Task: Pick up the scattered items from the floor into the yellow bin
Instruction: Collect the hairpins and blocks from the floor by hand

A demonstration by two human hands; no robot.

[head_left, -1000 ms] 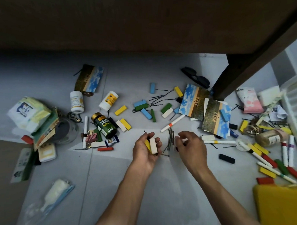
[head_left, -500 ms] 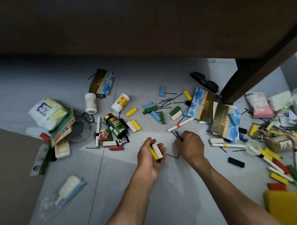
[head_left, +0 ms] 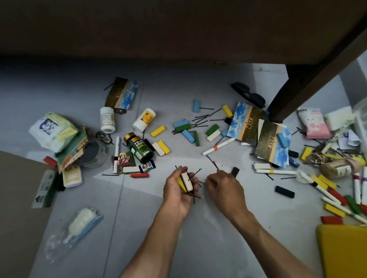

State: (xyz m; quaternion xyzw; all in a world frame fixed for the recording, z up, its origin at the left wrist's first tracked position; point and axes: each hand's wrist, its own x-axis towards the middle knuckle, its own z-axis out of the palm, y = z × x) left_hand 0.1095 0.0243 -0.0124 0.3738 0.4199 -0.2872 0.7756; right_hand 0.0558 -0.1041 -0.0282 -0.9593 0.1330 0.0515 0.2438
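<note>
My left hand [head_left: 180, 191] is closed around a white block [head_left: 186, 181], a yellow block [head_left: 181, 185] and several dark hairpins that poke out between the fingers. Just to its right, my right hand [head_left: 223, 187] pinches a bunch of hairpins [head_left: 213, 163] and a black block [head_left: 235, 171]. The yellow bin [head_left: 348, 251] shows only its corner at the bottom right. Coloured blocks [head_left: 187, 135], markers [head_left: 218, 146], loose hairpins [head_left: 200, 119], a green bottle [head_left: 139, 147] and two white bottles [head_left: 144, 119] lie scattered on the grey floor.
A dark table top and its leg [head_left: 295, 97] hang over the far side. Printed cards [head_left: 259, 134], black sunglasses [head_left: 248, 95], tissue packs [head_left: 52, 131], a pink packet [head_left: 314, 122] and a bagged brush [head_left: 81, 223] lie around. Markers and blocks [head_left: 347, 197] crowd beside the bin.
My right hand has lifted off the floor with hairpins and a black block in it. More hairpins now stick out of my left hand. The view has shifted slightly.
</note>
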